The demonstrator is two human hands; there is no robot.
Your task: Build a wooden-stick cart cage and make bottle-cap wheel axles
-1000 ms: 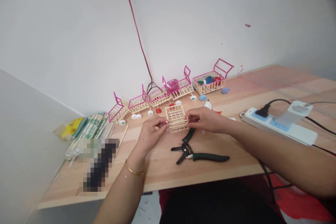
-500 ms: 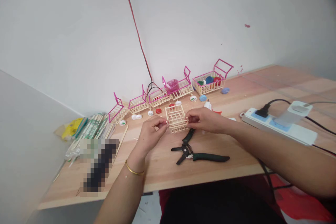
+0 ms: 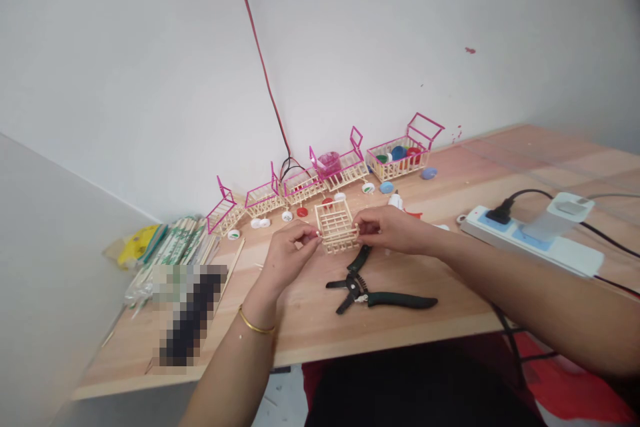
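A small unpainted stick basket point(image 3: 337, 223) rests on the wooden table between my two hands. My left hand point(image 3: 295, 250) pinches its left edge with thumb and forefinger. At its right edge, the fingertips of my right hand point(image 3: 377, 227) are closed on the basket too. Just in front of it lies a pair of dark green-handled pliers point(image 3: 353, 288) with open jaws, one handle reaching toward my right hand.
Several stick carts with pink rims point(image 3: 265, 199) line the wall, with bottle caps point(image 3: 386, 187) near them. Bagged sticks point(image 3: 173, 247) and a blurred dark object point(image 3: 193, 317) lie left. A power strip point(image 3: 540, 240) with cables is right.
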